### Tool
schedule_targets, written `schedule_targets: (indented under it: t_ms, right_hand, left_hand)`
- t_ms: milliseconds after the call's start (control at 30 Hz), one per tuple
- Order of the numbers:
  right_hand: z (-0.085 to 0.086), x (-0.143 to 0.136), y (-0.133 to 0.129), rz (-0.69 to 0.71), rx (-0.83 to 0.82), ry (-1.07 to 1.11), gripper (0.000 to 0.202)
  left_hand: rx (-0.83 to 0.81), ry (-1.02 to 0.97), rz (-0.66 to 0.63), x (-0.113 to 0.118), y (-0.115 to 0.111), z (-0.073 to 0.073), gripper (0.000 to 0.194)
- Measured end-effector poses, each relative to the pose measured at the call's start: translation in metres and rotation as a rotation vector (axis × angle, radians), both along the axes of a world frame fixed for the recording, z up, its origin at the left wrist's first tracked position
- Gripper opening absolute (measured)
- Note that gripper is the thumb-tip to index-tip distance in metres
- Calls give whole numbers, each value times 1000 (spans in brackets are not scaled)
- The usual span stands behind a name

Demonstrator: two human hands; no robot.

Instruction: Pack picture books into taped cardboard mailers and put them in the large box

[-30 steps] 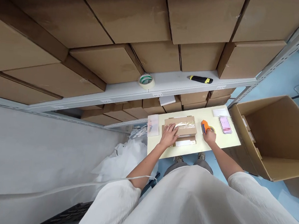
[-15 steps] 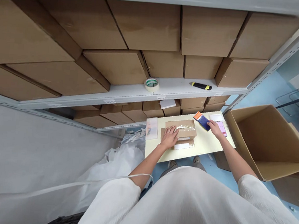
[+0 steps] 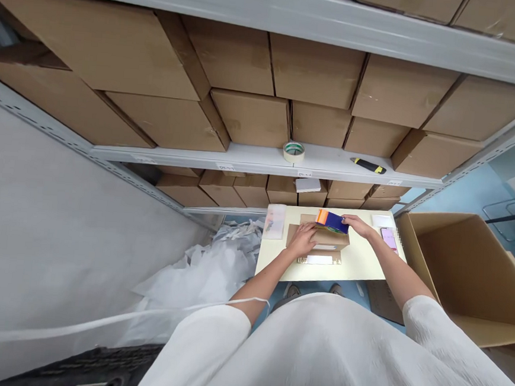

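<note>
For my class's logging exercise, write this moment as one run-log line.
left hand: on cardboard box | right hand: holding orange-and-blue tool over box | table: bears box, phone

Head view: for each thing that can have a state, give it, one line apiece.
Orange-and-blue item: held in right hand
Small carton: under left hand, closure unclear
Large carton: open
Smartphone: screen lit
Tape roll: lying flat on shelf
Utility knife: lying on shelf, blade position unclear

Box (image 3: 331, 240) partly hidden by left hand (image 3: 302, 239), carton (image 3: 470, 263) cut off; shelf labels (image 3: 304, 174) blurred, tiny
</note>
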State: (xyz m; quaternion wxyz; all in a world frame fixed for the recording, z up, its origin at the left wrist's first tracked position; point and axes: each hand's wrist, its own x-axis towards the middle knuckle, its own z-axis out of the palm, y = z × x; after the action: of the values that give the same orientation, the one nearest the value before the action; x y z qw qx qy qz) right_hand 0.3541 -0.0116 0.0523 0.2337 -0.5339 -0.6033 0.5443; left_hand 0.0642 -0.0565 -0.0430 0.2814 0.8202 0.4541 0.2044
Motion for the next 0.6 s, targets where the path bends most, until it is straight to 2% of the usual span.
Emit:
schedule_targets:
  t_ms: [167,300,433,533,600]
  right_hand:
    - [0,4,1,-10,97,-21,32]
    - [2,7,-8,59,244,-149,26]
    - [4,8,-19,99,294,-327,45]
    - [5,9,-22,104,302,-362,48]
    - [4,11,-22,96,301,-345,47]
  left_hand:
    - [-3,-9,7,-1,2,-3,57]
    - [-20,6,5,-1,1,-2,57]
    - [-21,-1,2,-2,0,1,55]
    - [-40,-42,26,-3,2,4,46]
    - [-95,-117,98,-2,8,9,37]
